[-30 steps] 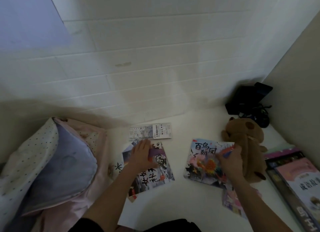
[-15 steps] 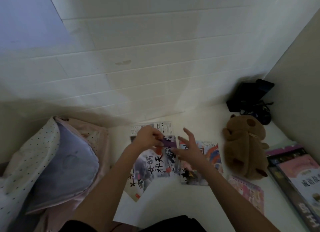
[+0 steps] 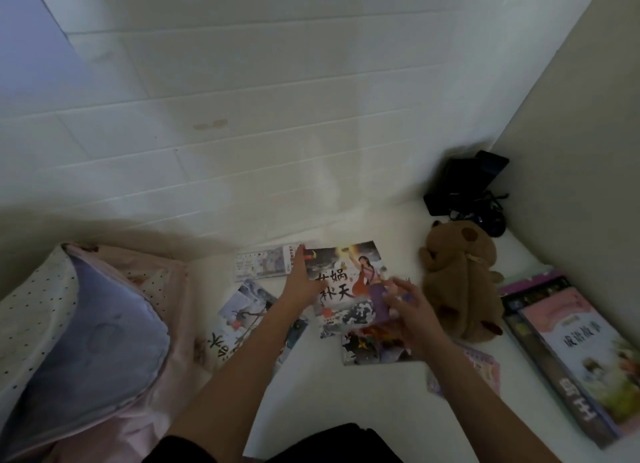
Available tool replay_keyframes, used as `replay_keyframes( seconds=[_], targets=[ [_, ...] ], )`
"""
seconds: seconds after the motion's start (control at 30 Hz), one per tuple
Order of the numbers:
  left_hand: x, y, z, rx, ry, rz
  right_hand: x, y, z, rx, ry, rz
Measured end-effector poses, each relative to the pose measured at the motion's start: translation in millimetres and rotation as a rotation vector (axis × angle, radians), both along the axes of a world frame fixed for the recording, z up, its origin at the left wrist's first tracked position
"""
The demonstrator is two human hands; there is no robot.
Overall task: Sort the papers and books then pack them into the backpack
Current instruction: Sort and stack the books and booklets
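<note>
My left hand (image 3: 302, 284) grips the left edge of a picture book (image 3: 349, 272) whose cover shows a figure in purple, holding it tilted above the white surface. My right hand (image 3: 414, 312) is at that book's lower right corner with fingers spread; I cannot tell if it touches the book. Under them lies a colourful book (image 3: 372, 350). Another picture book (image 3: 239, 319) lies to the left, beneath my left forearm. A thin printed booklet (image 3: 259, 265) lies at the back by the wall. A pink booklet (image 3: 483, 369) lies under my right forearm. No backpack is clearly visible.
A brown plush toy (image 3: 460, 282) lies right of the books. A stack of larger books (image 3: 575, 352) sits at the far right edge. Dark devices with cables (image 3: 464, 189) fill the back corner. A pillow and pink bedding (image 3: 86, 341) lie on the left.
My left hand has lifted the purple-figure book off the left pile and carried it right, over the colourful book. My right hand left the colourful book and came to the lifted book's right side.
</note>
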State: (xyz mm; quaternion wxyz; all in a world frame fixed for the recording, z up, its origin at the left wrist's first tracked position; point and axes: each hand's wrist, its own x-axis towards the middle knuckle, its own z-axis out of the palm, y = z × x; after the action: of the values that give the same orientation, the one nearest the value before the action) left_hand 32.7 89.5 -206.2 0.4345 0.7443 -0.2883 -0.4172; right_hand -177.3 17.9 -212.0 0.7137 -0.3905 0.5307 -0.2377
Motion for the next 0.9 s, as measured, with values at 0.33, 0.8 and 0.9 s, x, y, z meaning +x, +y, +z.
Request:
replay_keyframes(
  seconds=[0.33, 0.8, 0.9],
  targets=[
    [-13.7, 10.4, -19.0, 0.165, -0.464, -0.228, -13.9, 0.0, -14.6, -0.790, 1.048, 0.220],
    [64.0, 89.9, -26.7, 0.400, -0.964, -0.589, 42.9, 34.3, -26.9, -0.975, 0.799, 0.601],
    [64.1, 87.1, -28.7, 0.425, -0.991, -0.552, 37.3, 35.6, -25.6, -0.958, 0.764, 0.574]
  ],
)
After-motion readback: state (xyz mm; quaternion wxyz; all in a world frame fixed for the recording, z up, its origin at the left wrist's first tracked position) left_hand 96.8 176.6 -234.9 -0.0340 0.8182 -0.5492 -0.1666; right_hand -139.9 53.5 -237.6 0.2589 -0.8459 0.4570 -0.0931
